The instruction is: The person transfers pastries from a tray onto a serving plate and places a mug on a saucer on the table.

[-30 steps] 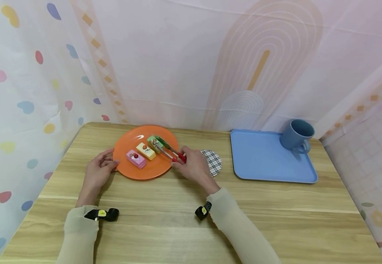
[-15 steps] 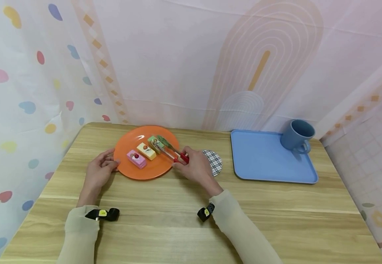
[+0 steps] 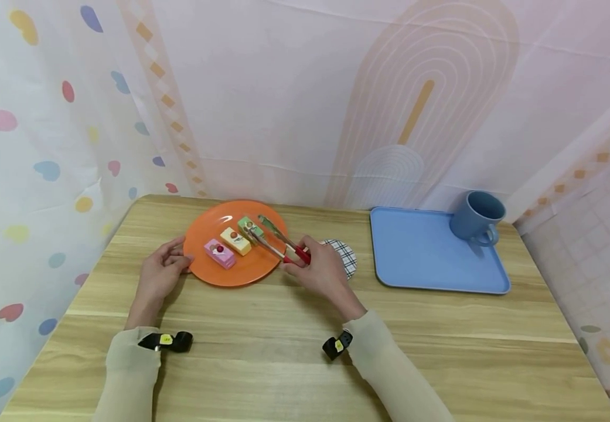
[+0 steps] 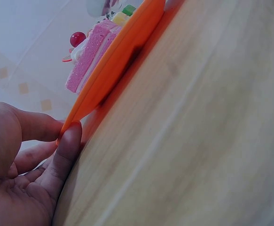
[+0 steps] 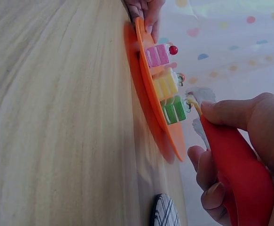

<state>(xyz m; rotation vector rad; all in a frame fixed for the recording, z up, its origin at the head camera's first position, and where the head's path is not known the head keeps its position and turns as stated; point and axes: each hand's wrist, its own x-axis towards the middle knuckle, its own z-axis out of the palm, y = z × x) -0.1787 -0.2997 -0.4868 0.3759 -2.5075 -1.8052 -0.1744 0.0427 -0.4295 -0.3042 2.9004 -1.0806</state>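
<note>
My left hand (image 3: 161, 272) pinches the near-left rim of an orange plate (image 3: 252, 272) between thumb and fingers; the left wrist view shows the thumb (image 4: 70, 141) on the rim. Three toy cake slices lie in a row on the plate: pink (image 3: 219, 253), yellow (image 3: 235, 240) and green (image 3: 250, 227). In my right hand (image 3: 321, 266) are tongs with red handles (image 5: 238, 174) and metal ends. The arms of the tongs (image 3: 277, 230) stand apart over the plate's right side, one tip at the green slice, the other beyond its right side. Whether they touch it I cannot tell.
A round checked coaster (image 3: 348, 258) lies partly behind my right hand. Farther right is a blue tray (image 3: 431, 258) with a blue mug (image 3: 473, 220) at its back right corner. A patterned curtain (image 3: 283, 105) hangs behind the wooden table (image 3: 262, 351).
The right hand has drawn slightly right and toward me with the tongs, and their arms have spread wider apart. The left hand keeps its hold on the plate; the cake slices stay in place.
</note>
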